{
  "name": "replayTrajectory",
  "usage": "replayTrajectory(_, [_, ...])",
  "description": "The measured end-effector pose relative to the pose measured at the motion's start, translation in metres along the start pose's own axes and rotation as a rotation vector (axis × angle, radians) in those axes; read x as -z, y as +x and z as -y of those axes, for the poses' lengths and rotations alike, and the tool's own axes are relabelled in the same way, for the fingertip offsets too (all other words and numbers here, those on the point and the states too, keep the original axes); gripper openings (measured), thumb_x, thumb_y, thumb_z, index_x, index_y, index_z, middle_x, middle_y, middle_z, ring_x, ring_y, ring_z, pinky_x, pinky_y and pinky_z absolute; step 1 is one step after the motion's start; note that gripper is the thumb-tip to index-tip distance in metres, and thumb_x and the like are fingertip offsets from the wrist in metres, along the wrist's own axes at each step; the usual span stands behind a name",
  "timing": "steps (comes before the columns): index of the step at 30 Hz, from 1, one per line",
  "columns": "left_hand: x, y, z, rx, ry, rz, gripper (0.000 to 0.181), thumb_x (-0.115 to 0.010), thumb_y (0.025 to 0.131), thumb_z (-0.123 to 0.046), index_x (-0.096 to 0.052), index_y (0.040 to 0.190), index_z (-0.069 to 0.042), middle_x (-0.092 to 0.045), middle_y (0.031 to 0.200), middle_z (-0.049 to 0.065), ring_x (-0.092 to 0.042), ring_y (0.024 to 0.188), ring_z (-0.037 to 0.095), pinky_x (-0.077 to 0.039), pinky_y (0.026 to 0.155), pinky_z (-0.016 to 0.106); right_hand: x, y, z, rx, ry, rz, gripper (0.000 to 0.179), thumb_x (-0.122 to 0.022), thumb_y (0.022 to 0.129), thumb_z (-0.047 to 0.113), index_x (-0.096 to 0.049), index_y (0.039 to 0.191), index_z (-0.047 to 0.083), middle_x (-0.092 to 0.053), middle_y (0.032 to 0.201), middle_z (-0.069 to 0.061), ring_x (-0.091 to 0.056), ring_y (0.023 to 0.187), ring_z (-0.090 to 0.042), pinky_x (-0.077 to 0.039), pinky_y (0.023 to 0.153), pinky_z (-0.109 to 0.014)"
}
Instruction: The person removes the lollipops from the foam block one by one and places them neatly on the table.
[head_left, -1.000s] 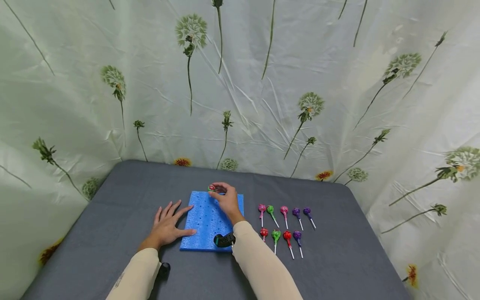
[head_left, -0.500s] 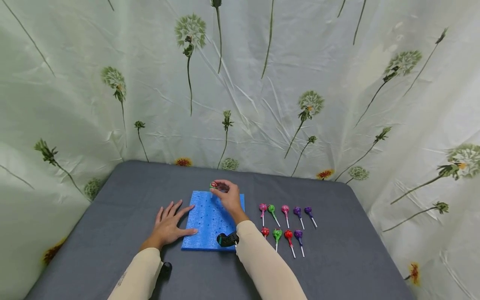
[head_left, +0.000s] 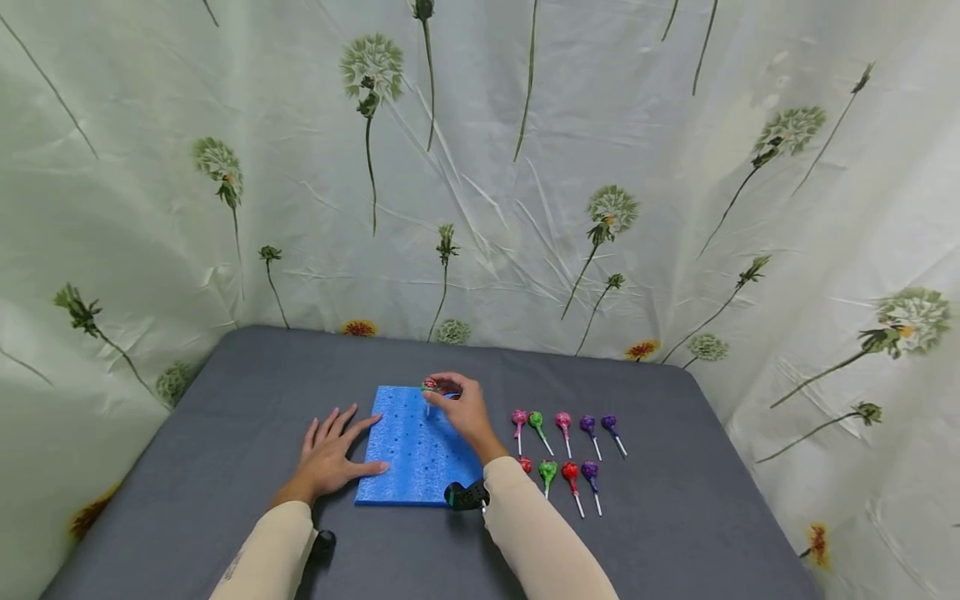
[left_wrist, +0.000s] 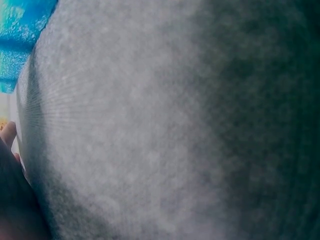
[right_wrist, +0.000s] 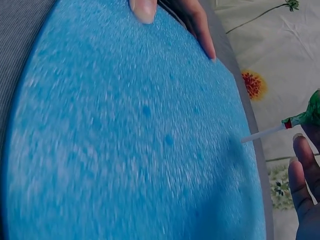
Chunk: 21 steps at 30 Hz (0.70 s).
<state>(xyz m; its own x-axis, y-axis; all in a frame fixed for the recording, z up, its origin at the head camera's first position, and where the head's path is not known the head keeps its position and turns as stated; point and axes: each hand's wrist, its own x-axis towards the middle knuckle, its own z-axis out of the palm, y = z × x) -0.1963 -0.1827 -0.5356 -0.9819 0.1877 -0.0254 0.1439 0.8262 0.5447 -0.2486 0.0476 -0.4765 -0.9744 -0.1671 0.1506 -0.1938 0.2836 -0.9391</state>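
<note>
A blue foam board (head_left: 408, 454) dotted with small holes lies on the table. My left hand (head_left: 327, 458) is spread at its left side, thumb and index fingertip resting on the board. Over the far part of the board, my right hand (head_left: 463, 408) pinches a lollipop (head_left: 429, 385) with a green and red wrapper. In the right wrist view the white stick (right_wrist: 265, 133) points at the board near its far edge; whether its tip sits in a hole, I cannot tell. The left wrist view shows mostly blurred grey cloth and a corner of the board (left_wrist: 25, 30).
Right of the board, several lollipops lie in two rows, among them a green one (head_left: 548, 470), a red one (head_left: 571, 472) and a purple one (head_left: 590, 472). The grey table (head_left: 675, 500) ends at a dandelion-print curtain (head_left: 487, 167).
My right hand has lowered the lollipop toward the board, and its white stick now shows below the fingers. My left hand stays on the board's left edge.
</note>
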Motion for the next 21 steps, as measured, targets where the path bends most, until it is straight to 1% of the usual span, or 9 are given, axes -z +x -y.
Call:
replayTrajectory(6, [0.001,0.000,0.000,0.001,0.002,0.001,0.093,-0.070,0.071,-0.068,-0.043,0.145,-0.019,-0.023,0.154,0.025,-0.007,0.141,0.049,0.007,0.110,0.064,0.018,-0.019,0.032,0.018,-0.016,0.018,0.026,-0.068,0.089,0.006,-0.066,0.113,-0.005,-0.066,0.104,-0.021,-0.060,0.095,-0.033,-0.049,0.077,-0.031])
replayTrajectory(8, [-0.001,0.000,0.001,-0.009,0.000,-0.009,0.093,-0.070,0.070,-0.068,-0.043,0.145,-0.020,-0.023,0.154,0.025,-0.007,0.141,0.048,0.006,0.110,0.064,0.023,-0.023,0.037,0.015,-0.008,0.026,0.026,-0.067,0.090,0.006,-0.065,0.112,-0.006,-0.066,0.104,-0.021,-0.060,0.096,-0.034,-0.048,0.078,-0.030])
replayTrajectory(15, [0.002,-0.004,0.003,-0.044,-0.022,-0.019,0.091,-0.071,0.071,-0.066,-0.042,0.146,-0.021,-0.023,0.154,0.024,-0.008,0.141,0.049,0.005,0.110,0.065,0.033,-0.016,-0.003,-0.004,0.022,0.009,0.026,-0.071,0.088,0.017,-0.069,0.112,0.005,-0.068,0.103,-0.009,-0.062,0.094,-0.020,-0.050,0.079,-0.030])
replayTrajectory(18, [0.002,-0.004,0.003,-0.052,-0.014,-0.019,0.091,-0.070,0.072,-0.066,-0.041,0.147,-0.022,-0.023,0.154,0.024,-0.009,0.141,0.048,0.004,0.110,0.065,0.039,-0.019,-0.005,0.008,0.039,-0.003,0.027,-0.071,0.088,0.016,-0.069,0.112,0.004,-0.068,0.103,-0.010,-0.063,0.094,-0.020,-0.051,0.079,-0.029])
replayTrajectory(21, [0.002,-0.003,0.002,-0.058,-0.022,-0.013,0.091,-0.070,0.072,-0.065,-0.041,0.147,-0.022,-0.023,0.154,0.024,-0.008,0.141,0.049,0.005,0.110,0.065,0.048,-0.024,-0.005,-0.003,0.055,-0.013,0.027,-0.071,0.088,0.014,-0.068,0.113,0.003,-0.068,0.103,-0.011,-0.062,0.093,-0.019,-0.052,0.079,-0.029])
